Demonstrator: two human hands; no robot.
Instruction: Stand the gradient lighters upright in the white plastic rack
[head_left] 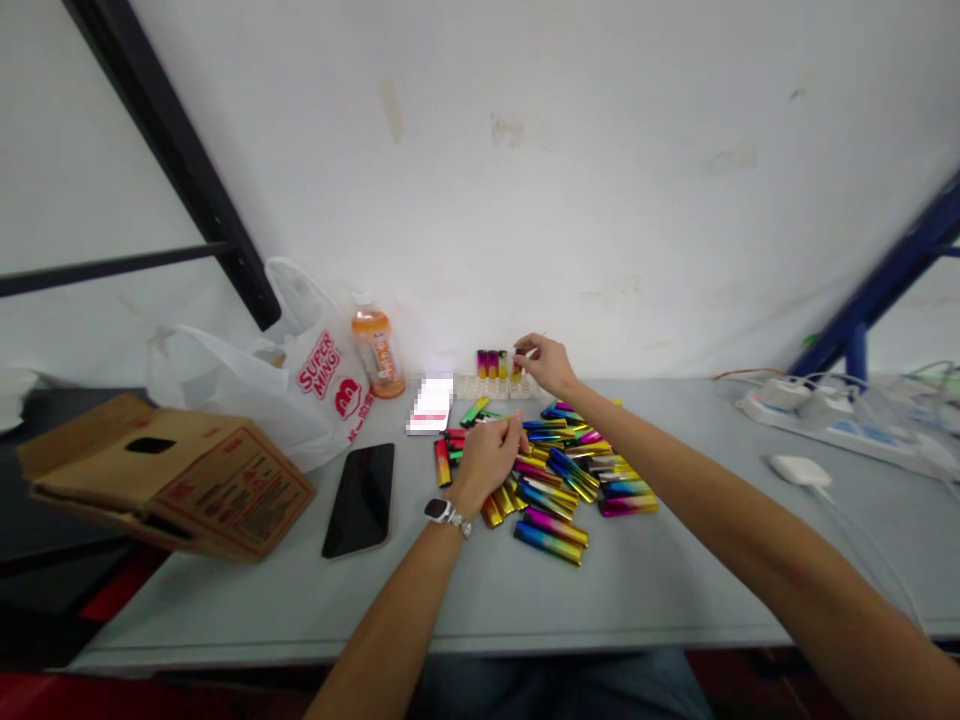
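Many shiny colour-graded lighters (pixel 551 540) lie in a loose pile on the table. At the back, against the wall, is a cream rack (pixel 472 388) with a grid of holes, and several lighters (pixel 492 364) stand upright in it. My right hand (pixel 547 362) pinches one more lighter (pixel 517 368), held upright at the rack, just right of the standing ones. Over the left part of the pile is my left hand (pixel 491 450), wearing a watch (pixel 438 510) at the wrist. Its fingers are drawn together; whatever is between them is hidden.
Left of the pile lie a black phone (pixel 361 500) and a lit, blurred-out screen (pixel 431 404). Behind them stand an orange drink bottle (pixel 379 350), a white plastic bag (pixel 315 400) and an open cardboard box (pixel 217 490). A white charger (pixel 799 470) and a power strip (pixel 840 420) with cables are on the right.
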